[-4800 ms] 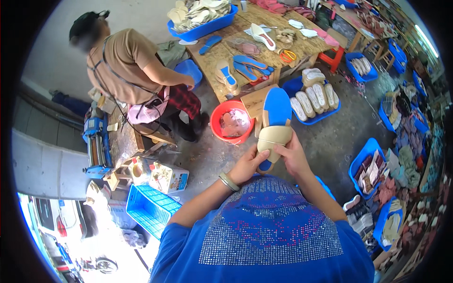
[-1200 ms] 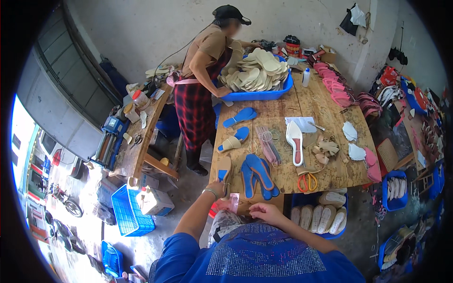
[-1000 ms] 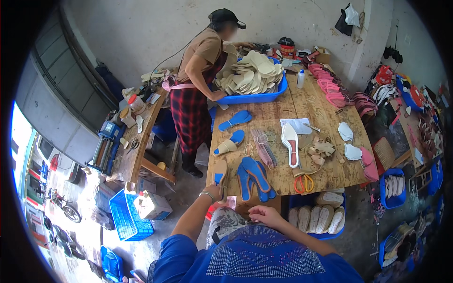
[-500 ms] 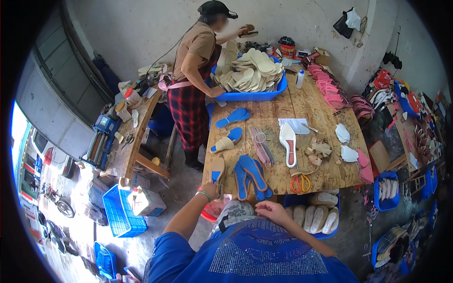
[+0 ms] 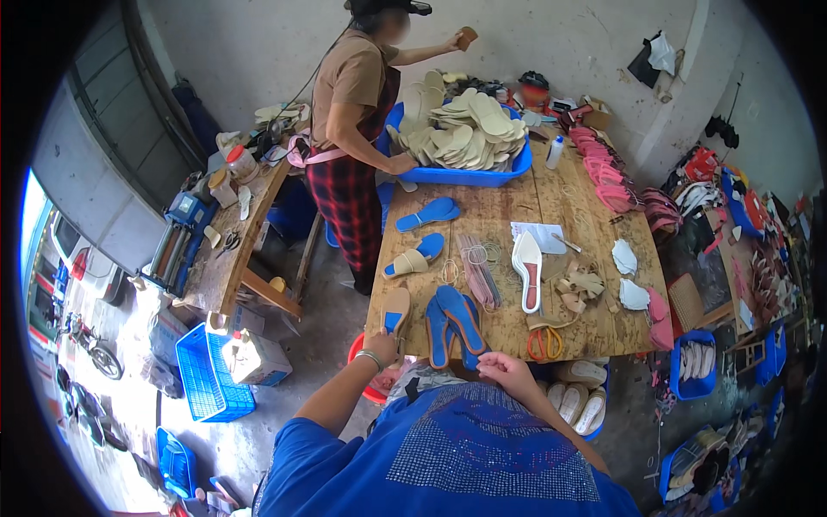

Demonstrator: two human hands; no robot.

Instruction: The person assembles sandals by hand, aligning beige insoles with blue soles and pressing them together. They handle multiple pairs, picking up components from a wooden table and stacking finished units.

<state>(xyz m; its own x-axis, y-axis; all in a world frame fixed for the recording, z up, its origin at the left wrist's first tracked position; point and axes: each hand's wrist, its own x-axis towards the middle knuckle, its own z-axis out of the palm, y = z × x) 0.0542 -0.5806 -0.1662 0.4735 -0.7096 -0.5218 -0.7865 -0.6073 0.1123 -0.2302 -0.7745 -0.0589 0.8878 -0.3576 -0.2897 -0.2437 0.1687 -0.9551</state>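
My left hand (image 5: pixel 381 346) grips the near end of a tan sandal sole (image 5: pixel 396 301) at the table's front left. A blue patch shows on that sole just above my fingers. My right hand (image 5: pixel 508 376) is at the front edge with fingers half bent and a little apart; nothing shows in them. Close to its fingertips lie several blue sandal soles with tan edges (image 5: pixel 461 315), overlapping. Farther back are a sandal with a beige strap (image 5: pixel 414 256) and a blue sandal (image 5: pixel 428 214). A white shoe sole (image 5: pixel 526 272) lies mid-table beside a bundle of pinkish strips (image 5: pixel 479 274).
Orange-handled scissors (image 5: pixel 544 343) lie at the front edge of the wooden table (image 5: pixel 508 202). A blue tub (image 5: pixel 465 177) heaped with cream insoles stands at the back. A co-worker (image 5: pixel 349 129) stands there, one hand on its rim. Pink straps (image 5: pixel 600 168) line the right side.
My right hand has moved forward and slightly right, nearer the blue soles. My left hand stays on the tan sole. The co-worker's raised hand has swung outward with a brown piece.
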